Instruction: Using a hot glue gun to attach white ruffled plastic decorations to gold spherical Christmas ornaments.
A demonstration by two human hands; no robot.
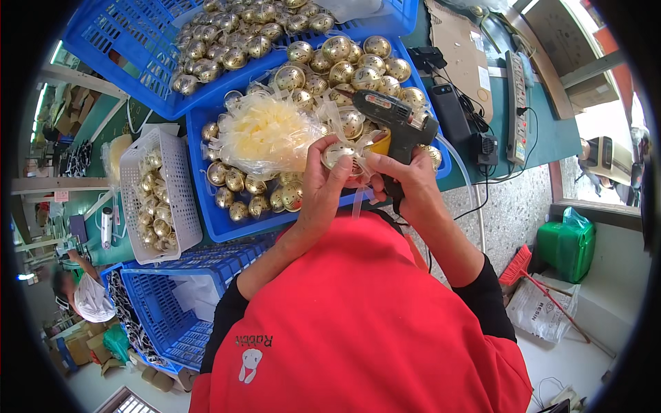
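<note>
My left hand (323, 177) is closed around a shiny gold ball ornament (339, 157), its thumb lying across the front. Right beside it, my right hand (416, 186) is wrapped about the handle of a dark glue gun (389, 110), whose nozzle points up and to the left. The right thumb and fingertips also reach the ornament's side, where a clear ribbon-like strip (358, 201) hangs down. A yellow piece (379, 143) shows between gun and ornament. Beneath the hands, a blue tray (215, 224) holds many gold balls and a clear bag of cream-coloured strips (265, 134).
Behind stands a blue crate (127, 38) of gold balls; at left, a white basket (180, 199) of more. A power strip (515, 107), black adapters (451, 113) and cables lie to the right. An open blue crate (165, 296) sits lower left. Another person (93, 299) is far left.
</note>
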